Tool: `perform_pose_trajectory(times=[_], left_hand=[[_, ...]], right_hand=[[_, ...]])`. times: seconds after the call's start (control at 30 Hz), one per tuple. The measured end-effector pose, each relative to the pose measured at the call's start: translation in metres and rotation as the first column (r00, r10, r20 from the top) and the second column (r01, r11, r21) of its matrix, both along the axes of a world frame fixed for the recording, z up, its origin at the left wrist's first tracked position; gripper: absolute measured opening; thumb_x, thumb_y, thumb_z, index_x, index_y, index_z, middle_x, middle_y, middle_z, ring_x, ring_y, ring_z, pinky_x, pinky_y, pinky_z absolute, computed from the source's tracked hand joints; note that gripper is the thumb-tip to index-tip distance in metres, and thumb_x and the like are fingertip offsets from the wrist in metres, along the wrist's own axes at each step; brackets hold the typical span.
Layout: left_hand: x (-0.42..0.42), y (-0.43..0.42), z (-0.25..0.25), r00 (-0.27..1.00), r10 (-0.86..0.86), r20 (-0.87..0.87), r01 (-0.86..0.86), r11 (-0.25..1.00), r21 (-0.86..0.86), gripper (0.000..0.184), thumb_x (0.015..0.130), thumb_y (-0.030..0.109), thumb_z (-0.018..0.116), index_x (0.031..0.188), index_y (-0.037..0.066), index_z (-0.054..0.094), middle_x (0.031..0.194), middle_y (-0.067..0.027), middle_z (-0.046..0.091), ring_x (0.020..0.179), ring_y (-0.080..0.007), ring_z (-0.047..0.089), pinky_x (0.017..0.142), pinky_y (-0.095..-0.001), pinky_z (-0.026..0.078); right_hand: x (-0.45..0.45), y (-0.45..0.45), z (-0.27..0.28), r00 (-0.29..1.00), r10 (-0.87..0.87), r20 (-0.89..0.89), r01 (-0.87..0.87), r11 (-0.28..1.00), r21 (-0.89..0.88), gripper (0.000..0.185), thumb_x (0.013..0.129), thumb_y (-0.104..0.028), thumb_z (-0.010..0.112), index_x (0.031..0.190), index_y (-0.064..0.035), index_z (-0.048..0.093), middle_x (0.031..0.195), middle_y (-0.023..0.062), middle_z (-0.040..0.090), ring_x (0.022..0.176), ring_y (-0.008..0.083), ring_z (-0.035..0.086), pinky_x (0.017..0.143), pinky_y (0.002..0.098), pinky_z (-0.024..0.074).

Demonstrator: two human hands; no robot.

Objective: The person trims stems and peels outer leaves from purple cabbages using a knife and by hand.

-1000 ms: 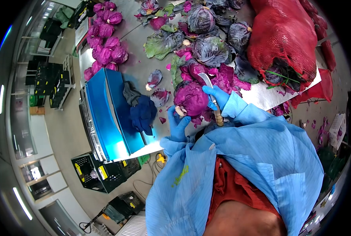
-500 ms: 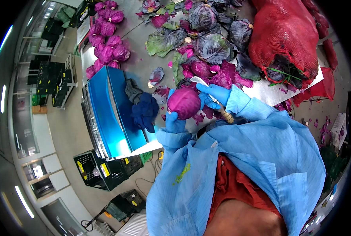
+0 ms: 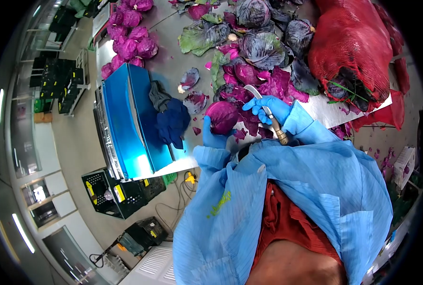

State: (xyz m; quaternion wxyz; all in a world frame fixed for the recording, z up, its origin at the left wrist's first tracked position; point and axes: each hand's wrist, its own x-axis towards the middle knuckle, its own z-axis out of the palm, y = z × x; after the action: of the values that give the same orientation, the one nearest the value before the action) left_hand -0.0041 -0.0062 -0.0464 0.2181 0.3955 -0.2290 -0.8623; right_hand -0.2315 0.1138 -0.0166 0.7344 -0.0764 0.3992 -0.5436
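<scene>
The metal table (image 3: 168,42) bears purple cabbages (image 3: 146,47), loose leaves (image 3: 190,78), dark cloth (image 3: 172,121) — and a red net sack (image 3: 351,42).

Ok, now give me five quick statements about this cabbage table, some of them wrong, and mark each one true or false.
1. The right hand holds a knife. True.
2. The left hand cups a green cabbage. False: it cups a purple cabbage.
3. Both hands are ungloved. False: both wear blue gloves.
4. The red mesh sack is on the person's right. True.
5. The dark blue cloth lies on top of the red mesh sack. False: it lies by the blue casing, on the opposite side.
</scene>
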Motion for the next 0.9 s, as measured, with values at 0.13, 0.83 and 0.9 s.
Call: perform_pose_trajectory(times=[0.13, 0.83, 0.9], left_hand=[[-0.006, 0.009, -0.016, 0.958, 0.048, 0.282, 0.018, 0.974, -0.226, 0.072, 0.083, 0.053, 0.061, 0.139, 0.016, 0.036, 0.135, -0.0098, 0.046, 0.115, -0.0353, 0.054, 0.071, -0.0495, 0.057], [-0.011, 0.029, -0.042, 0.840, 0.088, 0.535, 0.365, 0.639, -0.677, 0.105, 0.076, 0.036, 0.076, 0.148, 0.000, 0.009, 0.135, -0.0263, 0.030, 0.124, -0.0350, 0.036, 0.108, -0.0410, 0.028], [-0.010, 0.031, -0.051, 0.860, 0.085, 0.503, 0.319, 0.680, -0.660, 0.104, 0.077, 0.036, 0.075, 0.148, 0.000, 0.009, 0.135, -0.0250, 0.030, 0.124, -0.0336, 0.037, 0.107, -0.0401, 0.029]], right_hand=[[0.000, 0.002, 0.011, 0.902, 0.088, -0.423, -0.111, 0.993, -0.031, 0.036, 0.101, -0.029, 0.041, 0.119, -0.0032, 0.059, 0.073, 0.0001, 0.053, 0.051, 0.0071, 0.053, 0.040, 0.0220, 0.0441], [0.055, 0.002, -0.049, 0.242, 0.162, -0.957, -0.397, 0.916, 0.055, 0.031, 0.097, -0.037, 0.041, 0.094, -0.0088, 0.052, 0.076, 0.0179, 0.062, 0.070, 0.0395, 0.060, 0.061, 0.0497, 0.0449], [0.054, 0.001, -0.048, 0.305, 0.193, -0.933, -0.402, 0.914, 0.057, 0.032, 0.098, -0.038, 0.040, 0.094, -0.0088, 0.053, 0.074, 0.0165, 0.062, 0.070, 0.0384, 0.061, 0.061, 0.0488, 0.0451]])
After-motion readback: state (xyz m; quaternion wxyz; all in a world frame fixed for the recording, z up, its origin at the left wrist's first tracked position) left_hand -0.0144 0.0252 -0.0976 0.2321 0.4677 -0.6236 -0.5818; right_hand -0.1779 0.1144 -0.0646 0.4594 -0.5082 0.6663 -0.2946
